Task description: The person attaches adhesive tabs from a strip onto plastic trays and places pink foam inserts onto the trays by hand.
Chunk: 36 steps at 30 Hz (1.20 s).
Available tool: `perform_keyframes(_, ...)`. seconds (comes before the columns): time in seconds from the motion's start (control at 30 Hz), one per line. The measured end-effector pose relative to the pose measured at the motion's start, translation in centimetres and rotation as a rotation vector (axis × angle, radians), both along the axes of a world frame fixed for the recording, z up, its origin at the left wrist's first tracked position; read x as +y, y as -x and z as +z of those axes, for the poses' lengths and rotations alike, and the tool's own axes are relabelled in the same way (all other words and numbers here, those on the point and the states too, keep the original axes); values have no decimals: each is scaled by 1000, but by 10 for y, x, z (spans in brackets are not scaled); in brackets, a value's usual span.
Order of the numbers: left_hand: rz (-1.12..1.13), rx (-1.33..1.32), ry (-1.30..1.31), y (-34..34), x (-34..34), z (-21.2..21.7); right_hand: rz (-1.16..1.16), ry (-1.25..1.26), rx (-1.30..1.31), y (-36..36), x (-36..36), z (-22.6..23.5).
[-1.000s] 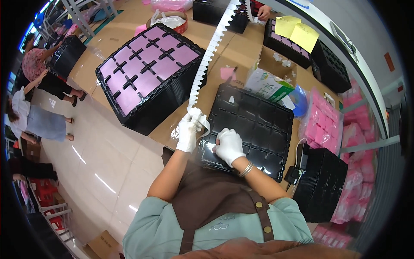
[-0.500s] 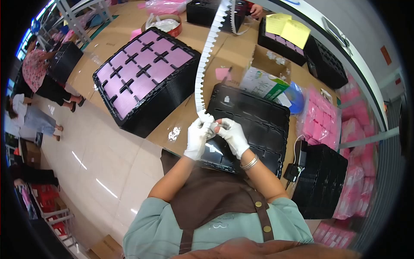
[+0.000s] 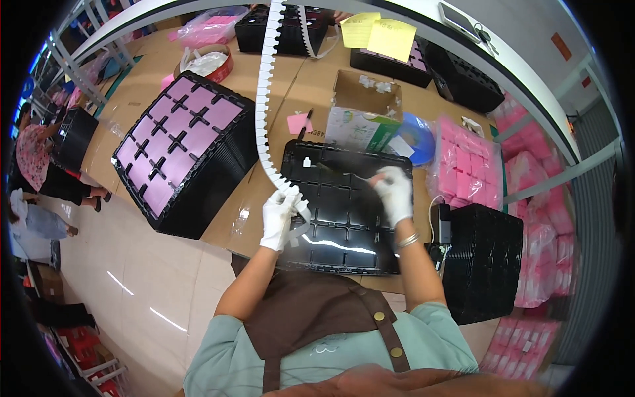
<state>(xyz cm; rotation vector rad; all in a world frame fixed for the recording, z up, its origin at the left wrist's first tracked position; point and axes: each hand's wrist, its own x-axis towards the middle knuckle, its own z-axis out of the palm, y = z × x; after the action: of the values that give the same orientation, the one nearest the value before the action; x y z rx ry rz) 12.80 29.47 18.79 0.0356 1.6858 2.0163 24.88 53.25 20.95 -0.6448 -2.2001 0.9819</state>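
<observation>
My left hand (image 3: 279, 217), in a white glove with bare fingertips, is closed on a long white strip (image 3: 264, 86) with a row of small tabs along its edge. The strip hangs down from the top of the view, and its loose end curls beside the hand. My right hand (image 3: 395, 193), gloved alike, is over the right side of a black compartmented tray (image 3: 344, 228). Its fingers look pinched on something thin pointing left, too smeared by motion to name. One small white tab (image 3: 307, 161) lies near the tray's far left corner.
Left stands a tall stack of black trays with pink sheets (image 3: 178, 132). Beyond the tray are an open carton (image 3: 364, 126), a blue round thing (image 3: 418, 140) and a pen (image 3: 306, 124). Bagged pink blocks (image 3: 468, 165) and black trays (image 3: 483, 261) are at right.
My right hand has moved away from my left hand, toward the right over the tray. My left hand keeps hold of the strip. The whole view has shifted.
</observation>
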Motion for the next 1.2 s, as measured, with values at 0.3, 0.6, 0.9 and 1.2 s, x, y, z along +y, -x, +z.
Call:
perform_keyframes(0.3,-41,33,108,7,-4,-18,-212,-249,-782,13,89,-20)
perform_keyframes(0.6,-70,4,32,7,-8,-16,-193,-28,-716,4,98,-16)
perform_keyframes(0.9,-138,-4,-52,-35,-1,31,409,852,-111,13,-110,-1)
perform_keyframes(1.2,-81,43,-18,-40,-1,22,154,283,129,-12,-133,22)
